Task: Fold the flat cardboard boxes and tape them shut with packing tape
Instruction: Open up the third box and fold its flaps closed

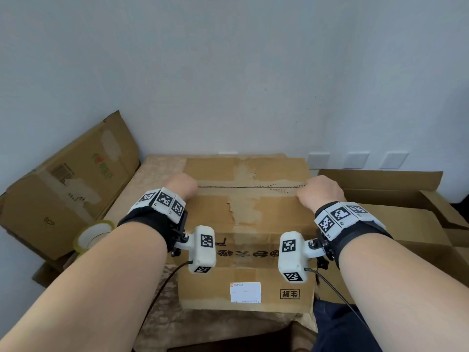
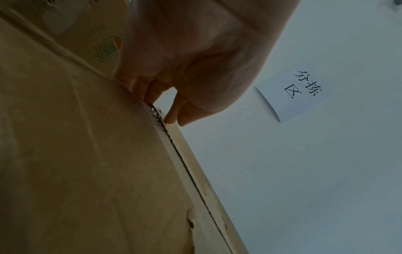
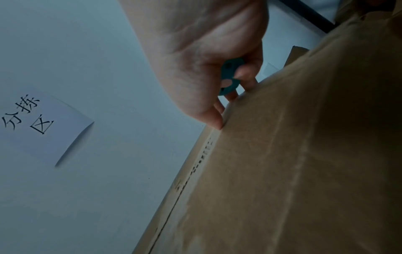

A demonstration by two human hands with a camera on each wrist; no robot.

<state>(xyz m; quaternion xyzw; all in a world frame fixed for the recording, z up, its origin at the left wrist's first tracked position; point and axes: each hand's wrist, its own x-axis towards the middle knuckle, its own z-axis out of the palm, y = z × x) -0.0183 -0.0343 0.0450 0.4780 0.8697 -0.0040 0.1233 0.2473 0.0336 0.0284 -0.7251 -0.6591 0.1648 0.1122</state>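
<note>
A worn brown cardboard box stands on the table with its two top flaps folded down to a seam. My left hand sits at the seam's left end. Its thumb lies on the near flap and its curled fingers hook over that flap's corrugated edge. At the seam's right end, my right hand curls round a small teal tool, and its thumb tip presses on the near flap's edge. A roll of clear packing tape lies left of my left forearm.
A flattened carton leans against the wall at the left. An open box with raised flaps stands at the right. The table carries a patterned cloth. A paper sign hangs on the wall ahead. A white label is stuck on the box front.
</note>
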